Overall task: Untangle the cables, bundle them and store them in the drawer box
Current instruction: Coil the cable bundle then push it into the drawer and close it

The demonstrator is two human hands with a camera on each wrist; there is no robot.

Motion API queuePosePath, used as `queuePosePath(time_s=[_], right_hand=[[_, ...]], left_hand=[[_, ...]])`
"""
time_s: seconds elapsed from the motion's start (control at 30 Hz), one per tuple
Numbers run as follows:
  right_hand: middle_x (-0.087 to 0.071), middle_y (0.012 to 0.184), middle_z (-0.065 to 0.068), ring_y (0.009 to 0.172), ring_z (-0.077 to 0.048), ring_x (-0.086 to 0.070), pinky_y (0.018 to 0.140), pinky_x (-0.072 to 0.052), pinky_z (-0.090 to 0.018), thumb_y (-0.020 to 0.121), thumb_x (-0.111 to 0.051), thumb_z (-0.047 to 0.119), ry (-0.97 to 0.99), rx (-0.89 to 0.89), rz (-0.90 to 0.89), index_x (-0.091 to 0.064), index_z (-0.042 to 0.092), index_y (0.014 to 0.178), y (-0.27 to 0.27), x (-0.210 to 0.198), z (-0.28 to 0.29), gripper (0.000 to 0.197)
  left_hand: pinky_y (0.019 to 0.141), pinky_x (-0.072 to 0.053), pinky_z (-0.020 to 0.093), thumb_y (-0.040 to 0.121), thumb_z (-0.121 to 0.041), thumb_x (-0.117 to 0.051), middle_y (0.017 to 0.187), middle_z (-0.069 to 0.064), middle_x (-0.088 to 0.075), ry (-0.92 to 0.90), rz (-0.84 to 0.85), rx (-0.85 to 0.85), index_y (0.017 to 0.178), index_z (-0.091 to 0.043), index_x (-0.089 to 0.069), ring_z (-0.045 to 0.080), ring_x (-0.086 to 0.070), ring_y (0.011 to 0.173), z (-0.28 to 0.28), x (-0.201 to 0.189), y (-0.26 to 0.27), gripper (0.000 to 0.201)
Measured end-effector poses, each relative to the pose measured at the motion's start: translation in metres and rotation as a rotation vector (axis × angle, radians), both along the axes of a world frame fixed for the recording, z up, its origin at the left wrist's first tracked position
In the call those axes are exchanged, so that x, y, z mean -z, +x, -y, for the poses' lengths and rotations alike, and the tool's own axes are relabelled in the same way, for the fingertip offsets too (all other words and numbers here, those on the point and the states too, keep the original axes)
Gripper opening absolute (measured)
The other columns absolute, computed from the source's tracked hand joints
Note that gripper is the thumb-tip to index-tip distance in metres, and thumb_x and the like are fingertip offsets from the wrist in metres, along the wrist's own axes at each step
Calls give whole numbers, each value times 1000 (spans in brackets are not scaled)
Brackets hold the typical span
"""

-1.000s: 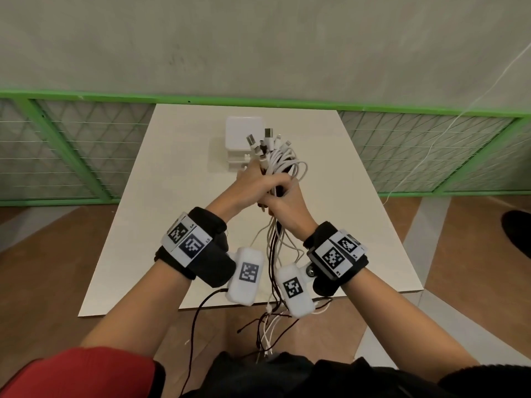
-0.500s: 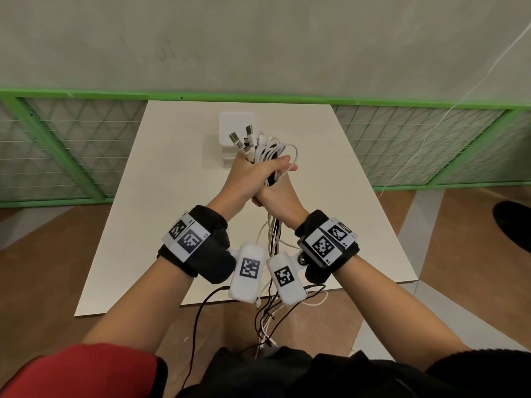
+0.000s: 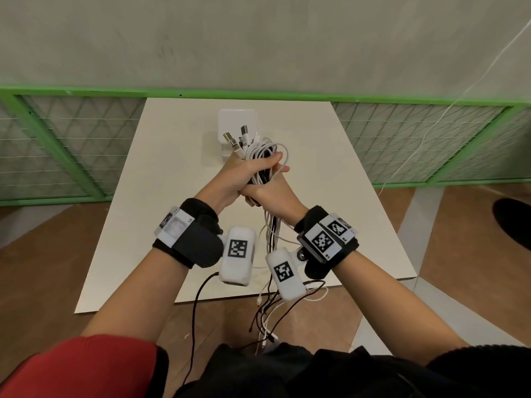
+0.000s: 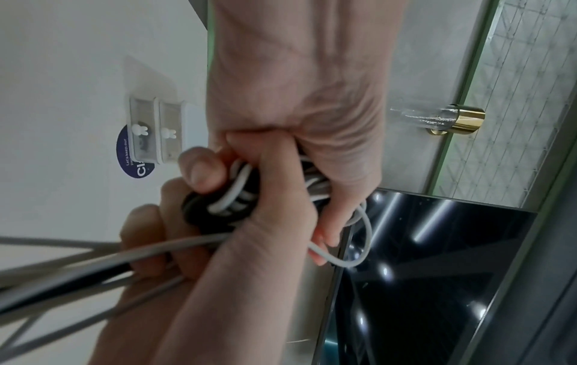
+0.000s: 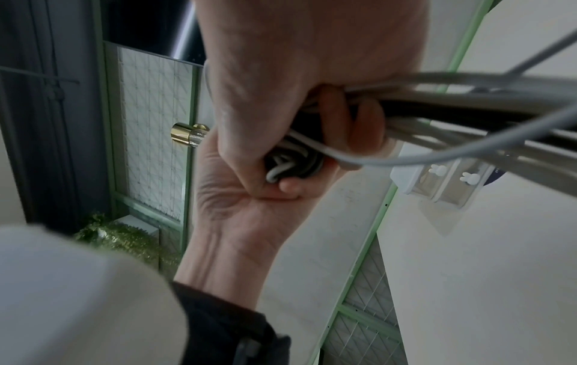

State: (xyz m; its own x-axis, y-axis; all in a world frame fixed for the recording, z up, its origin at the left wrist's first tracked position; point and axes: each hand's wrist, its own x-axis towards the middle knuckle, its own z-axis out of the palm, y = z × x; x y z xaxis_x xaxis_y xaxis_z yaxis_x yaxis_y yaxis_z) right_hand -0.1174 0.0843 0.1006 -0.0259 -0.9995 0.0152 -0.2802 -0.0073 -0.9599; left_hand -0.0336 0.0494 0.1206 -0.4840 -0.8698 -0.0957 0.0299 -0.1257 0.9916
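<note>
A bundle of white and black cables [image 3: 260, 156] is held above the white table [image 3: 161, 196], with USB plugs sticking out of its top. My left hand [image 3: 244, 175] grips the coiled part, thumb across the loops. My right hand [image 3: 268, 196] grips the same bundle just below, pressed against the left. Loose cable tails [image 3: 270, 234] hang down between my wrists past the table's near edge. In the left wrist view my left hand [image 4: 296, 98] and right hand [image 4: 249, 259] clasp the cables [image 4: 224, 197]. The white drawer box [image 3: 237, 122] stands at the table's far middle, behind the bundle.
A green-framed mesh fence [image 3: 71, 145] runs behind and beside the table, against a grey wall. A dark shoe [image 3: 514, 225] is on the floor at the right. A thin white cord [image 3: 448, 104] hangs along the wall. A round blue sticker [image 4: 137, 153] lies under the drawer box [image 4: 156, 131].
Both hands have carried the bundle away from my body, toward the drawer box. The right hand's fingers have closed further round the cables.
</note>
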Motion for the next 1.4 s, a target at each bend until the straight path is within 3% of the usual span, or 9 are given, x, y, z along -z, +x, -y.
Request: queuePosePath(time_s=[0.17,0.3,0.4,0.67,0.73,0.87,1.0,1.3,1.4], right_hand=[[-43,49,-1,40,-5,-40,44,-34,-21,72,-51,-14,16,-50,10,-45,10,59,-4,-6,-1,28],[-38,47,1,36,-2,-35,42,-31,-16,74,-48,-16,93,-75,70,-38,13,55,-6,-5,-6,36],[-37,41,7,33,0,-34,37,-27,-12,74,-45,-18,64,-42,80,-36,14,57,-4,-3,-4,38],[-36,49,-2,39,-1,-36,41,-26,-15,85,-43,-9,-30,-34,78,-39,13,62,0,5,0,32],[-38,49,-3,39,-2,-36,41,-28,-15,84,-43,-10,-49,-38,101,-44,9,66,0,8,-1,26],[-41,52,-3,40,0,-38,42,-31,-16,81,-45,-12,-61,-4,120,-48,6,76,1,9,-1,19],[-54,52,2,46,-5,-48,47,-38,-17,79,-57,-2,-31,-95,125,-54,6,71,-5,13,-9,12],[-49,49,4,42,-12,-51,51,-44,-27,94,-53,18,-8,-62,0,-48,17,66,-12,60,-42,28],[-60,68,1,60,-9,-59,65,-49,-24,86,-64,24,-1,-133,-79,-56,13,91,-16,49,-42,15]], left_hand=[[60,-52,29,83,-27,-65,93,-3,-74,-76,45,120,90,-20,-67,15,-67,98,-7,-8,4,10],[85,-51,22,76,-15,-72,101,-2,-70,-101,67,162,92,-18,-68,12,-64,104,-7,-7,7,17],[54,-47,13,82,-15,-67,89,7,-67,-71,81,84,85,-15,-64,8,-66,78,-12,-9,2,4],[39,-40,14,82,-25,-69,64,-2,-61,-151,172,-134,73,-14,-60,9,-66,68,-15,-6,-10,17],[42,-43,17,80,-25,-72,70,-8,-62,-176,190,-207,93,-15,-64,2,-62,61,-15,-3,-10,18],[59,-47,24,80,-21,-72,70,-4,-63,-166,141,-255,77,-21,-63,7,-60,66,-16,0,-9,10],[61,-50,20,80,-19,-72,62,-8,-64,-181,118,-277,94,-6,-65,2,-61,60,-14,0,-5,20],[53,-45,25,84,-4,-64,38,-9,-48,-209,-61,-308,59,-15,-50,8,-48,36,4,-22,10,30],[59,-47,26,83,-7,-65,36,-8,-48,-247,3,-293,56,-15,-50,10,-48,36,-1,-19,7,33]])
